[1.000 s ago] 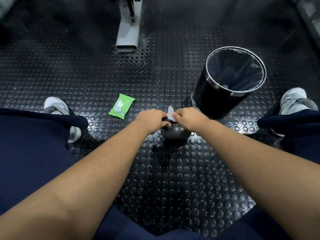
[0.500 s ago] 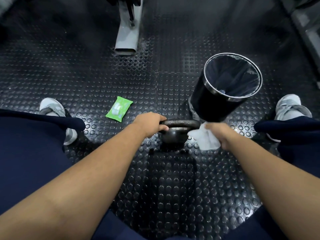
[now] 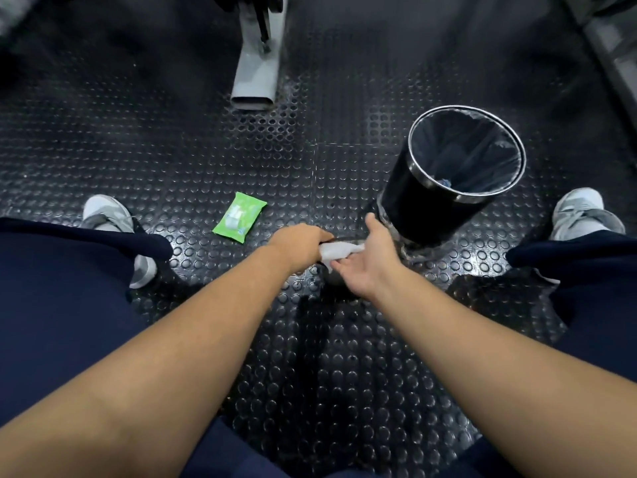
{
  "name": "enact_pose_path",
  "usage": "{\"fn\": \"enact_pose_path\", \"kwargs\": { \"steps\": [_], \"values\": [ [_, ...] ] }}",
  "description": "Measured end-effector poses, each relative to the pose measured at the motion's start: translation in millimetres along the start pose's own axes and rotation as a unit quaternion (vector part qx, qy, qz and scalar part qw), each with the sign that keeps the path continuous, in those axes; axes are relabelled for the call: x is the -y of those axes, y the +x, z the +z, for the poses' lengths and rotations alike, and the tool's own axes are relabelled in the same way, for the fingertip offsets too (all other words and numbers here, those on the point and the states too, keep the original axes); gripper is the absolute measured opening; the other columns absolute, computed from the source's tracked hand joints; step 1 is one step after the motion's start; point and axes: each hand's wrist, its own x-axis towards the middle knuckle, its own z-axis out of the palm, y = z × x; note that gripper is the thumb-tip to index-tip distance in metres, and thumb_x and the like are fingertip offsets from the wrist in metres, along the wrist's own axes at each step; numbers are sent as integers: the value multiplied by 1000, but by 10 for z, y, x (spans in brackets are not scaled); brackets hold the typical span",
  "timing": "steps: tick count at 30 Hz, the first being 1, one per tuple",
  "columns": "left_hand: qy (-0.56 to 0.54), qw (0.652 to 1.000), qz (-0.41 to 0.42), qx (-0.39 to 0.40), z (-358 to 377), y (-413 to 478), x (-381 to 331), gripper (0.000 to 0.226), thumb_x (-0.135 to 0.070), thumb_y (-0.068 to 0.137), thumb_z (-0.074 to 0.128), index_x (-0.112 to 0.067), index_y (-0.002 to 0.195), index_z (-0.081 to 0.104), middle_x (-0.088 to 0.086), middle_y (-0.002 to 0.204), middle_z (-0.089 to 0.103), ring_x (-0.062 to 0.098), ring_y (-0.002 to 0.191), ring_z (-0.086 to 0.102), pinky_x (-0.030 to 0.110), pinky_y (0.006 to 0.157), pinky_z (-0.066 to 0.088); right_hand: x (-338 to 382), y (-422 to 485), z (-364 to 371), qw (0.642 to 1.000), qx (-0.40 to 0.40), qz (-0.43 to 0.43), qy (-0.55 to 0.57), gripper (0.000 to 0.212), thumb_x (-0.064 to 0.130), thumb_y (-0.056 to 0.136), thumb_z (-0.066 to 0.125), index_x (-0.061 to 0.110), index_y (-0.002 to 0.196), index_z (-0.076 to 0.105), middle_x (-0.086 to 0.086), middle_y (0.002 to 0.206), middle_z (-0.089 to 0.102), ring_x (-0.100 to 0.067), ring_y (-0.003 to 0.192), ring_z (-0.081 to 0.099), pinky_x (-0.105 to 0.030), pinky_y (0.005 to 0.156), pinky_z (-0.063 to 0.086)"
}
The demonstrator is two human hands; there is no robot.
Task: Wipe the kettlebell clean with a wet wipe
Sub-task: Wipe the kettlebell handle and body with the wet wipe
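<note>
Black rubber floor (image 3: pixel 155 150) with raised round studs catching the light; a grey metal equipment leg (image 3: pixel 256 81) at the far side, a black bin (image 3: pixel 413 201) nearby

left grip (image 3: pixel 299 246) clenched, right grip (image 3: pixel 369 267) palm-up

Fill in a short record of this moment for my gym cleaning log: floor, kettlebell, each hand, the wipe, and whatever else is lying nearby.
floor: black studded rubber
kettlebell: black, standing on it, mostly hidden
left hand: grips its handle
wet wipe: white, bunched against the handle
right hand: palm up, fingers curled round the wipe
wipes pack: green, lying flat, left of the left hand
bin: black, lined, upright, beyond the right hand
</note>
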Motion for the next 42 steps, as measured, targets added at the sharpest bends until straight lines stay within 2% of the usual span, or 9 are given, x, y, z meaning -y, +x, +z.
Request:
{"fn": "enact_pose_path", "kwargs": {
  "steps": [5, 8, 11, 15, 20, 25, 29, 36, 42],
  "values": [
    [-24, 1000, 11, -3, 2, 28, 41, 29, -49, 97, 63, -35, 122, 68, -5, 102, 74, 23, 97, 67, 35, 78, 52, 108, 2, -74, 995, -63, -65, 44, 66, 68, 94, 54, 9, 124, 58, -19, 120, 68, -38, 100, 70, -48, 80, 60],
    [-22, 1000, 5, 1, 28, 52, 65, 34, -57, 95, 62, -38, 123, 68, -6, 105, 74, 22, 100, 65, 40, 87, 55, 299, 137, -169, 986, -113, -95, 80, 75, 73, 85, 58, 17, 136, 57, -12, 131, 64, -38, 106, 68, -55, 91, 57],
    [-22, 1000, 4, -1, 37, 69, 61, 34, -57, 93, 65, -36, 120, 69, -7, 103, 74, 22, 98, 67, 38, 84, 55, 169, 108, -75, 991, -103, -80, 43, 73, 71, 86, 61, 15, 132, 56, -14, 125, 68, -37, 103, 71, -52, 79, 60],
    [-4, 1000, -20, -8, 16, 72, 58, 22, -41, 92, 69, -20, 96, 67, 2, 91, 71, 25, 80, 63, 32, 66, 44, -160, -56, 111, 998, -33, -33, -53, 70, 75, 90, 53, 13, 123, 56, -14, 116, 72, -31, 120, 66, -48, 115, 43],
    [-33, 999, 15, 3, 30, 68, 85, 27, -50, 94, 67, -32, 114, 71, -5, 96, 73, 21, 90, 67, 38, 81, 56, 177, -98, 31, 996, -63, -42, 37, 83, 75, 90, 52, 14, 146, 42, -21, 133, 60, -38, 113, 66, -44, 96, 51],
    [-29, 999, 21, -10, 26, 48, 92, 37, -57, 94, 63, -42, 128, 67, -9, 104, 74, 19, 95, 66, 34, 78, 52, 212, 0, -35, 992, -95, -64, 53, 71, 67, 91, 60, 8, 130, 54, -10, 105, 66, -28, 102, 70, -47, 107, 50],
    [-12, 1000, 12, -14, 14, 35, 82, 26, -51, 97, 60, -40, 119, 69, -10, 89, 67, 21, 90, 67, 33, 68, 42, -93, 23, 23, 998, -13, -33, -46, 67, 62, 92, 62, 12, 132, 43, -21, 120, 70, -33, 106, 73, -51, 111, 46],
    [-40, 999, 11, -7, 28, 38, 82, 37, -61, 92, 64, -48, 128, 65, -13, 98, 72, 17, 93, 66, 38, 85, 55, 109, -12, -59, 984, -147, -97, 30, 43, 53, 96, 62, 15, 114, 52, -5, 95, 62, -21, 82, 66, -35, 73, 51],
    [-22, 1000, 9, -18, 20, 37, 88, 39, -51, 95, 61, -45, 133, 64, -9, 109, 74, 18, 92, 66, 33, 71, 48, -126, -46, -27, 999, -8, -36, -29, 62, 58, 96, 60, 8, 130, 46, -22, 118, 69, -33, 107, 72, -48, 108, 50]
  ]
}}
